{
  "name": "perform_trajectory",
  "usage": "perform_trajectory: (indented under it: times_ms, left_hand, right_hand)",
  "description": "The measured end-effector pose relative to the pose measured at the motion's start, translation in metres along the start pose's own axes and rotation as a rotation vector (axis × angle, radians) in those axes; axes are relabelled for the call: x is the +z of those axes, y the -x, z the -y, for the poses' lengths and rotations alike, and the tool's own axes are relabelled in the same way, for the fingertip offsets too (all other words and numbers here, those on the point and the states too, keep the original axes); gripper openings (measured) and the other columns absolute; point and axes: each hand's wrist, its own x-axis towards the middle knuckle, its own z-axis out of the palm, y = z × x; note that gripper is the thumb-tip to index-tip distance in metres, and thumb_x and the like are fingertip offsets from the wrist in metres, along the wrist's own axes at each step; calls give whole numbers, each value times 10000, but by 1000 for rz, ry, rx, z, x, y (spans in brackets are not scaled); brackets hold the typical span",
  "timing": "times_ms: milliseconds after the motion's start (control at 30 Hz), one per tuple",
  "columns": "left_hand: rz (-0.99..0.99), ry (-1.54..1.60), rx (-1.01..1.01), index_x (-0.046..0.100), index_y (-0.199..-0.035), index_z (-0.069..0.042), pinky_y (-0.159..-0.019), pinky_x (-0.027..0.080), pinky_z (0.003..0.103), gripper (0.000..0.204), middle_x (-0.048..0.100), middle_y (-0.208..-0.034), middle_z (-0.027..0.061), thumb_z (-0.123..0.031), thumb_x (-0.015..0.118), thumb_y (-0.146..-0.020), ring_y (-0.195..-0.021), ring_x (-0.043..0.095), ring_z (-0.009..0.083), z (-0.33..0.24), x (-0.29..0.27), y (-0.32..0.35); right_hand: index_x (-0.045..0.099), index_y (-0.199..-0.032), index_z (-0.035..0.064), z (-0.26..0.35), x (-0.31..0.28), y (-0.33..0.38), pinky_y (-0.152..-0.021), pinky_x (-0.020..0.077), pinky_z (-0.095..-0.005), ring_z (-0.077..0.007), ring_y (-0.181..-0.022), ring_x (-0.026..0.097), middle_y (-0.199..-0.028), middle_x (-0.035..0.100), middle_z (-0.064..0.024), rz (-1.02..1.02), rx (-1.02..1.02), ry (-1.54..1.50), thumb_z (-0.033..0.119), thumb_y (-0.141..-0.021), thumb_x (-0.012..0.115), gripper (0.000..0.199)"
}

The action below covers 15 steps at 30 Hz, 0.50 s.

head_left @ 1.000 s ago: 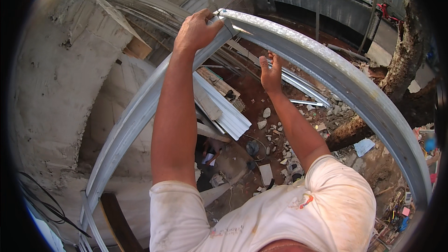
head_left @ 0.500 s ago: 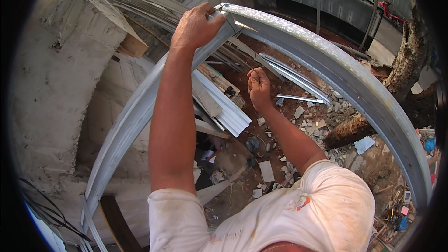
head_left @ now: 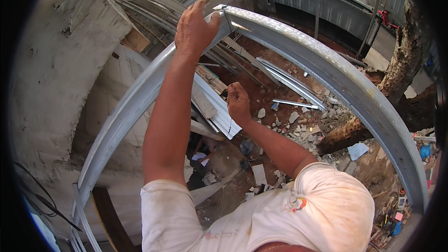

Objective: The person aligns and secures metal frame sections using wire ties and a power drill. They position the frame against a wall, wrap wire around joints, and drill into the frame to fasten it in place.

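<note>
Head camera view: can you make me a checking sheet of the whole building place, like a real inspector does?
Surface: reddish-brown dirt ground far below.
Things being handled: left metal beam and right metal beam meet at a corner.
Clutter: broken rubble, loose metal strips and a corrugated metal sheet lie below.
Left hand: at the left beam near the corner, fingers stretched.
Right hand: fingers curled; unclear if it holds anything.
Cables: black cables at the left edge.
Surroundings: rough concrete wall left; tree trunk right.
</note>
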Motion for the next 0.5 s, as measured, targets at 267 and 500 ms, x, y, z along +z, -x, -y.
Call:
perform_trajectory:
  times_ms: [267,500]
  left_hand:
    - [46,1037,-803,510,-1265,-23,-882,458,361,384,587,-1112,114,-341,493,-1050,-982,579,203,-14,76,284]
    - [21,1044,-862,508,-752,-85,-547,336,278,401,460,-665,-44,-340,499,-1061,-613,406,50,2,81,334]
  right_hand:
    - [465,-876,82,22,-14,6,-501,370,-244,-51,-561,387,-669,398,26,95,3,-26,293,-1071,477,288]
    - [474,-1055,105,28,-22,5,-593,517,-270,-93,-661,580,-784,562,-12,249,241,-313,269,-1068,474,165]
